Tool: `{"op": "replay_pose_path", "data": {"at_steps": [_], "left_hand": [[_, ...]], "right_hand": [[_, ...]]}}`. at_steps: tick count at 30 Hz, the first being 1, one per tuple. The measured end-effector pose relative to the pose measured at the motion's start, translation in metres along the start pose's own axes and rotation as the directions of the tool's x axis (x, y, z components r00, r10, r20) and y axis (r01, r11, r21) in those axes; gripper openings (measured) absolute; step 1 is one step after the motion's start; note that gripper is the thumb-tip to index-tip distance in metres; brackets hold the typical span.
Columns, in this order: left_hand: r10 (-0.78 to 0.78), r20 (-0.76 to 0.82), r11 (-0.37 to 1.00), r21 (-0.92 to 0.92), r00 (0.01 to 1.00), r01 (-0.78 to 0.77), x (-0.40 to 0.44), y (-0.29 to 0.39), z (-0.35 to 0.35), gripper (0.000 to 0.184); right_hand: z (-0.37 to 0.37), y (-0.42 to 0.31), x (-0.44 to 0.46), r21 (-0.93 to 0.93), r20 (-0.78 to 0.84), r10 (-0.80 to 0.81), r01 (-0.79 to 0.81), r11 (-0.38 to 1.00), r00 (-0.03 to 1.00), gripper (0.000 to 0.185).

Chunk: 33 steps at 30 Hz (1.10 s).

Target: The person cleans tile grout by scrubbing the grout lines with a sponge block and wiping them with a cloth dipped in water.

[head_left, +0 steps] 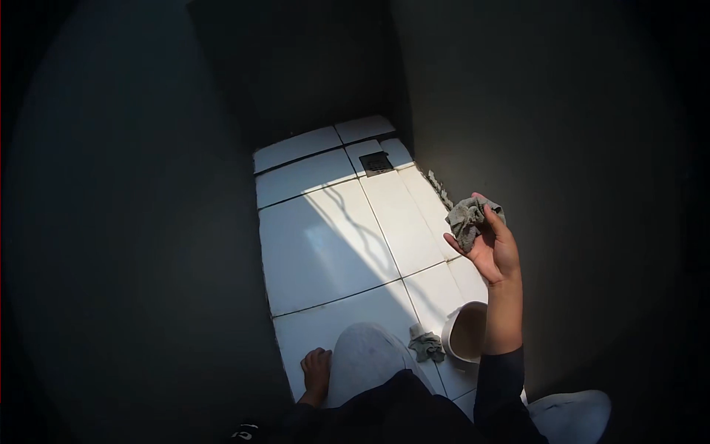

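A crumpled grey cloth [467, 219] is held up in my right hand [497, 250], its fingers and thumb wrapped round it, above the right side of the white tiled floor [318, 251]. Below that forearm stands a white bucket [452, 337] with brownish contents, partly covered by the arm. Beside the bucket, on the tiles, lies a second crumpled grey cloth [427, 348]. My left hand [316, 368] is low on the left, next to my knee, near the floor; its fingers look bent, and whether anything is in them is hidden.
A dark square drain cover [376, 163] sits in the tiles toward the far end. Dark walls [547, 133] close in on both sides and at the back. Flaking material [439, 189] runs along the right wall's base. My light-coloured knees [370, 355] are at the bottom.
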<state>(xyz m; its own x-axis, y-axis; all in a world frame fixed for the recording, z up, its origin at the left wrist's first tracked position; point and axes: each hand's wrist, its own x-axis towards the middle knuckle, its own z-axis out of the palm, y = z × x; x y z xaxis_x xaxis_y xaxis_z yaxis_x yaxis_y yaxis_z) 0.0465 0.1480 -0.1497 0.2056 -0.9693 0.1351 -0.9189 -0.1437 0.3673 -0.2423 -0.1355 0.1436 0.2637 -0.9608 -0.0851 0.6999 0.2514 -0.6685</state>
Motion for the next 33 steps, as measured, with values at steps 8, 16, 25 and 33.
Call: {"op": "replay_pose_path", "data": {"at_steps": [8,16,25,33], "left_hand": [[-0.067,0.118,0.997,-0.035,0.991,0.072,0.005,0.011,-0.011,0.040],[-0.021,0.074,1.000,0.025,0.997,0.019,-0.004,0.000,0.008,0.040],[0.002,0.077,1.000,0.006,0.997,-0.002,-0.004,-0.002,0.005,0.043],[0.117,0.043,0.992,-0.052,0.992,-0.115,0.000,-0.022,0.013,0.041]], "right_hand": [[0.021,0.034,0.096,-0.104,0.259,0.211,-0.190,0.976,0.943,0.031],[0.035,0.047,0.119,-0.272,0.321,0.313,-0.230,0.935,0.894,0.032],[0.044,0.002,0.068,-0.289,0.398,0.096,0.026,0.957,0.912,0.035],[-0.080,-0.001,-0.082,-0.570,-0.006,-0.199,0.160,0.806,0.980,0.046]]}}
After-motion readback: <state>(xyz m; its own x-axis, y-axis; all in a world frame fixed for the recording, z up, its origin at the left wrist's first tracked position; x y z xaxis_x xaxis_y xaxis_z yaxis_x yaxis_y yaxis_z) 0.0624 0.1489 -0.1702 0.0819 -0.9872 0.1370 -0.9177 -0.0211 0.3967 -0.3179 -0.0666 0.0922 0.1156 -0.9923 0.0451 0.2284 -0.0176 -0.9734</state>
